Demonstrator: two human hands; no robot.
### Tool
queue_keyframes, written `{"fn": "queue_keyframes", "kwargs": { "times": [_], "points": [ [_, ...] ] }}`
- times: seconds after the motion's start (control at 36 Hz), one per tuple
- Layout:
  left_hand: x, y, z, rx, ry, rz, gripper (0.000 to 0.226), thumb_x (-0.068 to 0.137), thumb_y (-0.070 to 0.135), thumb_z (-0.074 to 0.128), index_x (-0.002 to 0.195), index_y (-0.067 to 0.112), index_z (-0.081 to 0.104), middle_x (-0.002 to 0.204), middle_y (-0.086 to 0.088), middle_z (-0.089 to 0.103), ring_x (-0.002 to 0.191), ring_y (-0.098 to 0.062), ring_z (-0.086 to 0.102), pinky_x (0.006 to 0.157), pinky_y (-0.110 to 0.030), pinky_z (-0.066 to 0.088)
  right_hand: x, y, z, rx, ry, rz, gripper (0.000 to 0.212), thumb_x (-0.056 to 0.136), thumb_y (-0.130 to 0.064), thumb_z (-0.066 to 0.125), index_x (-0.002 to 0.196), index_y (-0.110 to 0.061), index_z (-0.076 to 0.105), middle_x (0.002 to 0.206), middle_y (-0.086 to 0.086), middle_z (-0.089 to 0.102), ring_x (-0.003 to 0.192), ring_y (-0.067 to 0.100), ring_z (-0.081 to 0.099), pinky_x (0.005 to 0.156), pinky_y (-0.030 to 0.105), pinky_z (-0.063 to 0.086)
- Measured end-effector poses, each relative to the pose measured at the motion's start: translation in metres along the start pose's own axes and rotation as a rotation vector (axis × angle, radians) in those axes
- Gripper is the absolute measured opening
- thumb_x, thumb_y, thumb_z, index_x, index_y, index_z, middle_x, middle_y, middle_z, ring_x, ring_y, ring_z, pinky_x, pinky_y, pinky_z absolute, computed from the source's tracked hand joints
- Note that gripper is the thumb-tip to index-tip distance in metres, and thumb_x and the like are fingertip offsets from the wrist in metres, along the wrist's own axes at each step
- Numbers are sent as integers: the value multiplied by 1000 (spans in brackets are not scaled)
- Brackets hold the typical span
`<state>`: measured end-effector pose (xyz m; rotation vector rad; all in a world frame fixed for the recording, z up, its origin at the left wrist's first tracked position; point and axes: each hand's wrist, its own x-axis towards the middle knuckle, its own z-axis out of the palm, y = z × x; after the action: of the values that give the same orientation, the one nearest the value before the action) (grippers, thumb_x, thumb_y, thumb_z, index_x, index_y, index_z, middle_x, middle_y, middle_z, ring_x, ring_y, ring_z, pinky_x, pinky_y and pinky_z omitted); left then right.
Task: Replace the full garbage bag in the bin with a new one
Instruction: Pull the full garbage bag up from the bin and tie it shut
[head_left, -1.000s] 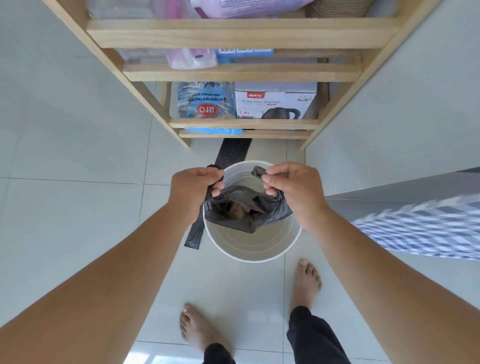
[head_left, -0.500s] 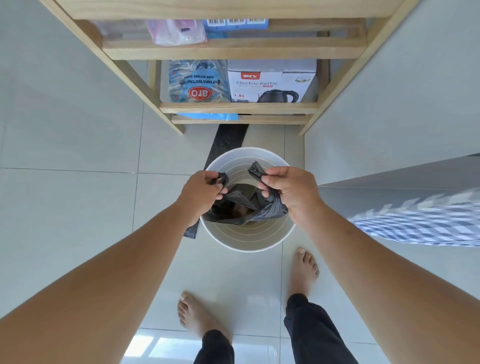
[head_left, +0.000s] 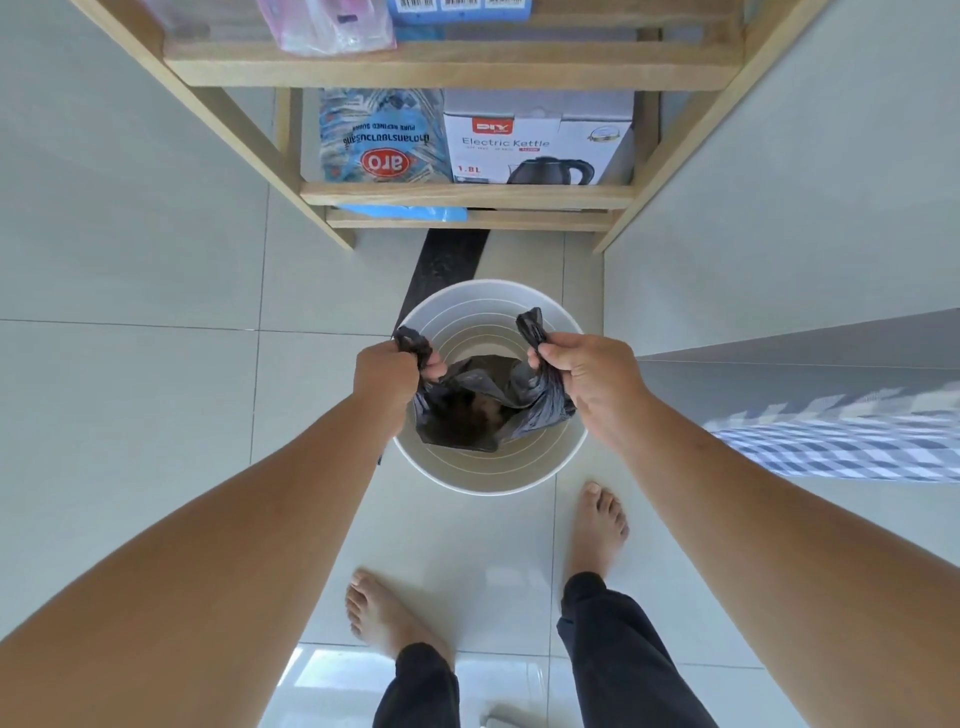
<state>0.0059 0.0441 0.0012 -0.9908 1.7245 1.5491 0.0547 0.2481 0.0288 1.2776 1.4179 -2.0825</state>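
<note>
A round white bin (head_left: 485, 475) stands on the tiled floor in front of me. Over its mouth hangs a dark grey garbage bag (head_left: 478, 410) with brown rubbish showing inside. My left hand (head_left: 387, 376) is closed on the bag's left handle. My right hand (head_left: 589, 376) is closed on the right handle, whose end sticks up past my fingers. The handles are held apart, so the bag's mouth gapes. A flat black bag (head_left: 447, 267) lies on the floor behind the bin, partly hidden by it.
A wooden shelf unit (head_left: 467, 195) stands just beyond the bin, holding a blue sugar pack (head_left: 382, 137) and an electric kettle box (head_left: 537, 140). A white wall (head_left: 779, 208) is close on the right, with checked cloth (head_left: 852, 449) lower down. My bare feet stand before the bin.
My hands have spread apart, pulling the two handles away from each other. The bag's body sits lower in the bin. The view has tilted downward.
</note>
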Motion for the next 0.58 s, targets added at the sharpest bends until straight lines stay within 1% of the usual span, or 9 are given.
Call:
{"fn": "queue_keyframes", "kwargs": {
  "times": [0.08,0.11,0.17,0.22,0.28,0.36,0.44,0.53,0.58],
  "points": [
    [3,5,3,-34,12,-36,26,102,5,38,102,9,64,65,-3,54,54,-17,61,71,-28,53,2,3,-1,-42,17,34,21,82,8,67,65,-1,76,76,21,70,74,32,67,89,43,56],
    [3,6,4,-52,11,-66,24,104,13,38,107,10,62,64,-3,51,47,-14,58,68,-26,53,2,3,-1,-44,14,41,24,81,8,68,62,-2,76,74,21,70,72,32,67,88,44,57],
    [3,9,7,-45,7,-74,21,105,18,37,109,9,56,56,-1,44,37,-10,44,48,-21,41,0,3,1,-12,-12,53,22,82,9,67,64,-1,75,72,22,69,65,30,65,83,43,57],
    [4,8,6,37,-2,-46,16,104,19,42,103,10,55,46,2,46,36,-8,37,38,-19,30,-3,1,3,-17,-29,52,12,83,7,68,77,-2,72,73,20,70,61,29,64,76,42,58],
    [4,8,4,134,-27,11,20,101,24,51,92,10,62,48,2,56,42,-11,37,45,-22,31,-3,0,4,-32,-23,52,9,84,3,69,84,-6,70,76,17,72,60,26,66,70,38,60],
    [2,7,2,162,-10,85,14,88,24,71,78,15,74,66,-3,70,52,-13,44,55,-24,40,1,1,4,-99,-10,34,12,81,-3,75,83,-15,74,79,13,74,65,25,68,75,38,59],
    [4,7,1,174,51,50,15,72,26,82,69,14,74,61,-5,58,54,-17,46,59,-28,41,2,1,6,-161,-24,4,19,80,-2,75,82,-21,75,73,0,75,64,13,70,66,24,55],
    [7,6,4,188,-9,-47,14,81,17,63,75,5,69,47,-2,40,51,-18,33,55,-30,30,4,3,9,-183,-53,0,27,82,4,70,78,-22,77,78,-1,76,75,15,73,76,26,57],
    [5,4,7,208,-65,-50,20,88,1,50,90,0,70,47,-2,38,51,-16,31,52,-27,29,4,3,11,-180,-72,7,29,83,7,68,79,-20,78,81,2,77,78,19,74,80,30,58]
  ]
}}
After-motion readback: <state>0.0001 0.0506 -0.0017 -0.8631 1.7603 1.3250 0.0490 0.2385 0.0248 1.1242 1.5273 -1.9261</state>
